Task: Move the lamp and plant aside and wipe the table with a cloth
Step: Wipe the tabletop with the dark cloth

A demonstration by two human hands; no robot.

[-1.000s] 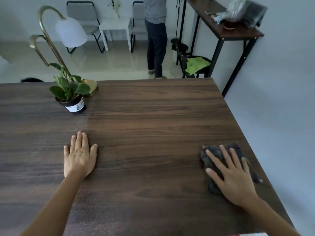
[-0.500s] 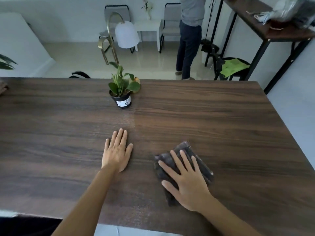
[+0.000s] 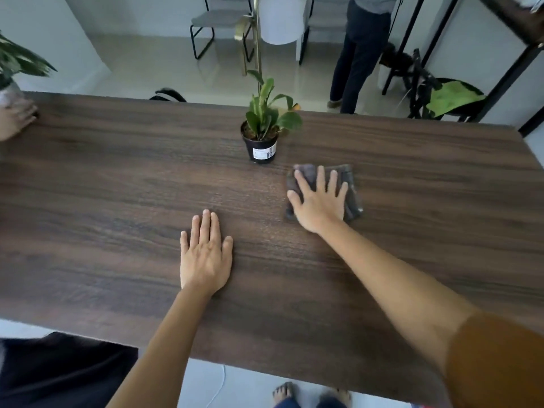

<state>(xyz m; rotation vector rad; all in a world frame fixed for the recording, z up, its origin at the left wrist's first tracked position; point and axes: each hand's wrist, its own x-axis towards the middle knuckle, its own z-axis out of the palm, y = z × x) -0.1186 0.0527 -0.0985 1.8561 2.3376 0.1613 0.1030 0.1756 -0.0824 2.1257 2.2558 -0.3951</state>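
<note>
A dark wooden table [image 3: 117, 187] fills the view. A small green plant in a black pot [image 3: 260, 145] stands near its far edge, centre. Behind it rises a gold lamp with a white shade [image 3: 279, 22]; its base is mostly hidden by the leaves. My right hand [image 3: 319, 201] lies flat with fingers spread on a folded grey cloth [image 3: 351, 198], just right of and nearer than the pot. My left hand [image 3: 204, 254] rests flat on the bare wood, fingers together, holding nothing.
Another person's hand [image 3: 16, 119] rests at the table's far left corner beside a large leafy plant [image 3: 17, 63]. A person [image 3: 359, 54] stands beyond the table. Chairs [image 3: 217, 22], a stool with a green cloth [image 3: 450, 98] and a side table's black legs [image 3: 506, 72] stand behind.
My right hand has slid the cloth leftward across the table and then away from me, up beside the pot. My left hand stays flat on the wood. The view has tilted downward.
</note>
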